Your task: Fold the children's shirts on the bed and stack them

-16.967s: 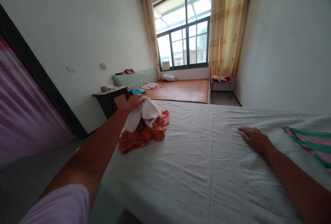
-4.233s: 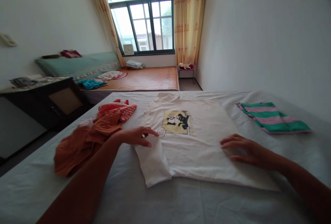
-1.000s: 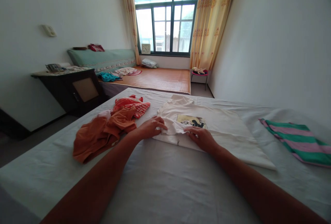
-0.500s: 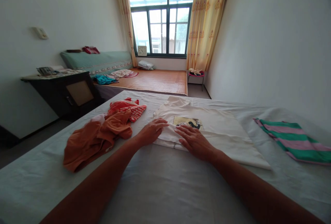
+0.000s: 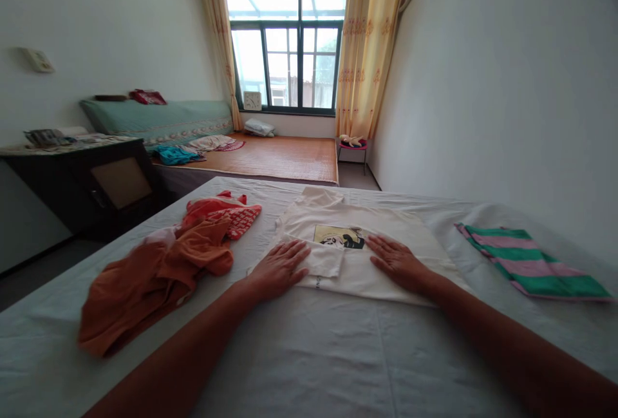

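Observation:
A white T-shirt (image 5: 386,228) with a yellow cartoon print lies flat on the bed's white sheet (image 5: 309,353). Its left sleeve and side are folded inward over the front. My left hand (image 5: 279,268) lies flat and open on that folded left part. My right hand (image 5: 396,262) presses flat and open on the shirt's middle, just right of the print. Both forearms reach in from the bottom edge.
A heap of orange and red clothes (image 5: 164,263) lies left of the shirt. A folded green-and-pink striped garment (image 5: 524,266) sits at the right. Beyond the bed are a dark cabinet (image 5: 91,186), a second bed with a mat (image 5: 270,157) and a window.
My right hand has slid right across the shirt, away from my left hand, which stays on the folded sleeve. The view has shifted slightly left.

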The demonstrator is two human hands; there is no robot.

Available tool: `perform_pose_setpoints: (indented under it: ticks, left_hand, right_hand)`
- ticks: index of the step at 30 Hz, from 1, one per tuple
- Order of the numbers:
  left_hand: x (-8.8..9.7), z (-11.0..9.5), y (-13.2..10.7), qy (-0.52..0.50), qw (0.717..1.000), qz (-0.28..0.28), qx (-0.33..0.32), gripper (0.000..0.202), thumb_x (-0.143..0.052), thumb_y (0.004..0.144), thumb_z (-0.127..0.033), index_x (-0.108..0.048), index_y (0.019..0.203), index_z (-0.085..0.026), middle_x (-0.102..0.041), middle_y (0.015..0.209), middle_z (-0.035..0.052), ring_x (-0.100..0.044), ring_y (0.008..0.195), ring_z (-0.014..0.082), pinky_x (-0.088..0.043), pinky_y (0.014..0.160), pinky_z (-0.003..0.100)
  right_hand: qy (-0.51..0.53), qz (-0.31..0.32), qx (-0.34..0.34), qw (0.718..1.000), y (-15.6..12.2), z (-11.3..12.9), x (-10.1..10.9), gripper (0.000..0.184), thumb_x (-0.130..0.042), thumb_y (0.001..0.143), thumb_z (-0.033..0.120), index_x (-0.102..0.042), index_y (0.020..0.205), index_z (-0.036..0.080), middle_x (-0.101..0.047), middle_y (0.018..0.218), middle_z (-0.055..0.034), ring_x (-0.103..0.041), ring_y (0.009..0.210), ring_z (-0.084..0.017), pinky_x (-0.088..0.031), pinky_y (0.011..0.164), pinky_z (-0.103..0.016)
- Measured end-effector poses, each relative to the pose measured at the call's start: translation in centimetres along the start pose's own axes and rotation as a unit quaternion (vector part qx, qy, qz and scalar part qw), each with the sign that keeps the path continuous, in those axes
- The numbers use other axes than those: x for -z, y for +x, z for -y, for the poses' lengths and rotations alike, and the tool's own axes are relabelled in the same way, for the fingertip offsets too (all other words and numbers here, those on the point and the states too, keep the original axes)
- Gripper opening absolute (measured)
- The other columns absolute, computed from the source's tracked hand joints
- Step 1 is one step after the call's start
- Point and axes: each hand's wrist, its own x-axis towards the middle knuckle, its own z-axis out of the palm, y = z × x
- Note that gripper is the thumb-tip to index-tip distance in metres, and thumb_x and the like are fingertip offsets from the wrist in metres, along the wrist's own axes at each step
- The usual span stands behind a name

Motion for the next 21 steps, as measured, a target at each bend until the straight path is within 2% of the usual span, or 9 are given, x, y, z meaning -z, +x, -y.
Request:
perform_pose_setpoints:
  ticks: [6, 8, 10, 13, 16, 18, 21]
  left_hand:
    - [-0.5, 0.4, 0.2, 0.000, 1.000, -0.010, 0.003, 0.059, -0.020, 0.095, -0.057, -0.029, 0.146, -0.029, -0.024, 0.154, 0.0022, -0.019, 0.142, 0.0196, -0.015, 0.115, 0.037]
    - [-0.6, 0.5, 0.1, -0.003, 1.000, -0.015, 0.001, 0.059, -0.021, 0.095, -0.057, -0.030, 0.146, -0.029, -0.026, 0.154, 0.0022, -0.020, 0.142, 0.0200, -0.015, 0.114, 0.037]
    - [-0.7, 0.5, 0.1, -0.006, 1.000, -0.021, -0.001, 0.058, -0.022, 0.095, -0.056, -0.030, 0.145, -0.028, -0.027, 0.153, 0.0027, -0.021, 0.142, 0.0204, -0.016, 0.114, 0.038]
    - [-0.7, 0.4, 0.0, -0.007, 1.000, -0.029, -0.001, 0.057, -0.025, 0.095, -0.054, -0.031, 0.145, -0.029, -0.028, 0.153, 0.0037, -0.022, 0.141, 0.0209, -0.017, 0.114, 0.039]
    - [-0.6, 0.3, -0.1, -0.003, 1.000, -0.028, 0.002, 0.055, -0.026, 0.096, -0.053, -0.032, 0.145, -0.028, -0.029, 0.152, 0.0045, -0.022, 0.141, 0.0220, -0.018, 0.114, 0.039]
    - [-0.5, 0.3, -0.1, -0.004, 1.000, -0.026, 0.002, 0.055, -0.027, 0.096, -0.052, -0.033, 0.144, -0.027, -0.029, 0.152, 0.0050, -0.023, 0.141, 0.0227, -0.018, 0.114, 0.040]
    - [-0.6, 0.3, -0.3, -0.010, 0.999, -0.039, -0.003, 0.055, -0.027, 0.096, -0.052, -0.033, 0.144, -0.026, -0.030, 0.152, 0.0055, -0.024, 0.140, 0.0232, -0.019, 0.113, 0.041]
  right_hand:
    - [-0.045, -0.003, -0.100, 0.994, -1.6, -9.1, -0.6, 0.063, -0.018, 0.093, 0.054, -0.030, 0.147, 0.024, -0.029, 0.152, -0.0020, -0.024, 0.140, -0.019, -0.019, 0.115, -0.038]
    - [-0.050, 0.007, -0.154, 0.987, -1.5, -11.3, -0.3, 0.062, -0.019, 0.092, 0.053, -0.032, 0.146, 0.023, -0.030, 0.152, -0.0033, -0.026, 0.140, -0.021, -0.022, 0.113, -0.041]
    - [-0.060, 0.020, -0.224, 0.973, -0.5, -12.3, 0.7, 0.061, -0.025, 0.092, 0.052, -0.037, 0.143, 0.022, -0.033, 0.151, -0.0067, -0.030, 0.138, -0.026, -0.027, 0.109, -0.049]
    - [-0.073, -0.003, -0.258, 0.963, 3.0, -11.4, 3.0, 0.054, -0.034, 0.091, 0.049, -0.049, 0.134, 0.020, -0.043, 0.144, -0.0118, -0.038, 0.131, -0.031, -0.034, 0.101, -0.056]
    - [-0.026, -0.044, -0.212, 0.976, 8.4, -8.0, 4.7, 0.049, -0.037, 0.091, 0.049, -0.054, 0.127, 0.021, -0.055, 0.133, -0.0127, -0.047, 0.124, -0.031, -0.039, 0.096, -0.049]
    - [0.003, -0.046, -0.189, 0.981, 12.3, -5.4, 4.8, 0.047, -0.037, 0.092, 0.051, -0.057, 0.124, 0.023, -0.061, 0.127, -0.0106, -0.053, 0.118, -0.028, -0.042, 0.093, -0.041]
    - [0.025, -0.045, -0.178, 0.983, 17.4, -2.1, 3.7, 0.051, -0.036, 0.091, 0.055, -0.057, 0.123, 0.021, -0.065, 0.120, -0.0113, -0.059, 0.110, -0.026, -0.044, 0.089, -0.035]
